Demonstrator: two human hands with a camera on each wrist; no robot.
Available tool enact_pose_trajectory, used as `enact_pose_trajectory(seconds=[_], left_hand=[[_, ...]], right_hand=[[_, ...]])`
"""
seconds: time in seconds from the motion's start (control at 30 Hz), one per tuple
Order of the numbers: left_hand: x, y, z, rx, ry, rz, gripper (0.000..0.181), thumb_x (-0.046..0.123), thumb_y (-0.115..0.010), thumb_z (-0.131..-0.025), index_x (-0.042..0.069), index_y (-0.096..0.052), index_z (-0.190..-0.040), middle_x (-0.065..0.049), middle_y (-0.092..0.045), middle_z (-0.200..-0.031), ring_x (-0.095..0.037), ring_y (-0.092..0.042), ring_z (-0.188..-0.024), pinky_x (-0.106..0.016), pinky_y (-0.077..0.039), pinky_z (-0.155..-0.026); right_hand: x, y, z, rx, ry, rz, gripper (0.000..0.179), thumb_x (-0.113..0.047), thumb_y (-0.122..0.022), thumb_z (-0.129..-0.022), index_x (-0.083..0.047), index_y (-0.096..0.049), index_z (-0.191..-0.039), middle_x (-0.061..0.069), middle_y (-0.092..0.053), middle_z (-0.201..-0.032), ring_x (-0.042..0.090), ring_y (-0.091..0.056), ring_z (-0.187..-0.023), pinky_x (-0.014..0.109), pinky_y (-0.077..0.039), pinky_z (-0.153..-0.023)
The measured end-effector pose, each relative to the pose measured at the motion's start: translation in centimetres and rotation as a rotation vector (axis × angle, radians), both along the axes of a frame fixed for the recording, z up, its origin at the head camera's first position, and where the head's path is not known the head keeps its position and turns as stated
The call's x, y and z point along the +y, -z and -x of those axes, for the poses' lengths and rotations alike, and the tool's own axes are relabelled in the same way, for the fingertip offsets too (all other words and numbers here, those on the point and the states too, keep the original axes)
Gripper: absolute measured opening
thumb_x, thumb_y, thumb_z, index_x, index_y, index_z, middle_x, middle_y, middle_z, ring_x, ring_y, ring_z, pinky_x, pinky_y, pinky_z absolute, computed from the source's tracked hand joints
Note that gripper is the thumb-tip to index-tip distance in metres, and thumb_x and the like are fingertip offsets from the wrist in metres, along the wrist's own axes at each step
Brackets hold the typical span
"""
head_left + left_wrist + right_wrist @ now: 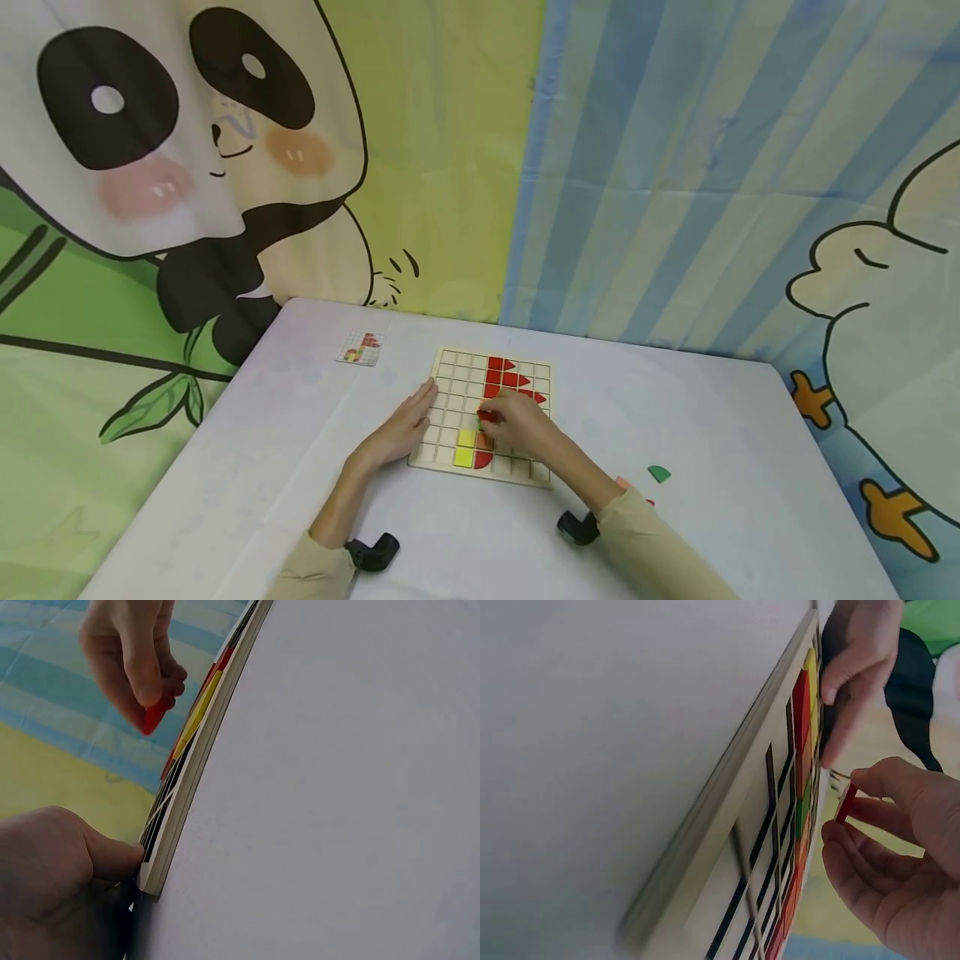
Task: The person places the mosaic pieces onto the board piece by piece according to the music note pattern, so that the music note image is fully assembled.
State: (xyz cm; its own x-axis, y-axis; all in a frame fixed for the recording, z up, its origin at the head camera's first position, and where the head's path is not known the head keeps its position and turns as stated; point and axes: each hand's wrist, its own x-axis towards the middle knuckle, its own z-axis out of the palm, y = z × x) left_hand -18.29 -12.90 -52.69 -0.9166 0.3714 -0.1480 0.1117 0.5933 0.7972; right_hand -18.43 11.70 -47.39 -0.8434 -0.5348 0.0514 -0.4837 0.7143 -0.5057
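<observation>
A wooden grid board [448, 398] lies on the table. Along its left edge rests my left hand [401, 427], fingers extended, thumb at the near side of the frame. My right hand [521, 423] is above the middle of the board and pinches a small red tile [846, 802] between thumb and fingertips, held off the grid. Set in the grid are red tiles [504, 379] at the upper right, two yellow squares [465, 447] and a red rounded tile [483, 459] near the bottom. A green tile [802, 815] shows in the right wrist view; my right hand partly covers it from above.
A small pattern card [361, 349] lies at the back left of the table. Right of the board are a loose green quarter-round tile [659, 473] and an orange tile [623, 482], partly behind my right forearm. A printed cloth backdrop [450, 150] stands behind the table.
</observation>
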Motion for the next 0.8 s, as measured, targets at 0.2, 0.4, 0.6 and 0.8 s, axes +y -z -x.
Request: enact_pose_trajectory(seconds=[0.2, 0.4, 0.6, 0.8], left_hand=[[-0.1, 0.0, 0.0, 0.000, 0.009, 0.026, 0.059, 0.008, -0.039, -0.110, 0.003, -0.017, -0.164, -0.012, -0.004, -0.175, -0.034, -0.005, -0.162, -0.055, -0.005, -0.131], [-0.2, 0.0, 0.0, 0.003, 0.019, 0.039, 0.059, 0.009, -0.038, -0.110, 0.003, -0.016, -0.164, -0.011, -0.003, -0.175, -0.036, -0.005, -0.161, -0.054, -0.005, -0.131], [-0.2, 0.0, 0.0, 0.001, 0.024, 0.044, 0.059, 0.010, -0.038, -0.110, 0.004, -0.017, -0.164, -0.010, -0.003, -0.175, -0.035, -0.005, -0.161, -0.053, -0.004, -0.131], [-0.2, -0.3, -0.1, 0.001, 0.028, 0.037, 0.059, 0.010, -0.038, -0.110, 0.003, -0.017, -0.164, -0.011, -0.003, -0.175, -0.038, -0.004, -0.161, -0.055, -0.004, -0.130]], right_hand=[[-2.9, 0.5, 1.3, 0.003, -0.027, -0.128, 0.011, -0.013, -0.075, -0.093, -0.003, -0.080, -0.096, 0.003, -0.064, -0.080, 0.011, -0.049, -0.068, 0.018, -0.041, -0.057], [-3.7, 0.5, 1.4, -0.008, -0.013, -0.192, 0.013, -0.016, -0.076, -0.094, -0.007, -0.079, -0.085, -0.002, -0.053, -0.072, 0.010, -0.043, -0.064, 0.018, -0.035, -0.053], [-3.8, 0.5, 1.4, -0.026, -0.024, -0.179, 0.021, -0.017, -0.075, -0.095, -0.007, -0.077, -0.076, -0.002, -0.052, -0.072, 0.010, -0.043, -0.065, 0.017, -0.035, -0.053], [-3.8, 0.6, 1.3, -0.027, -0.042, -0.161, 0.017, -0.012, -0.075, -0.095, -0.006, -0.079, -0.080, 0.000, -0.056, -0.075, 0.009, -0.044, -0.065, 0.017, -0.038, -0.054]])
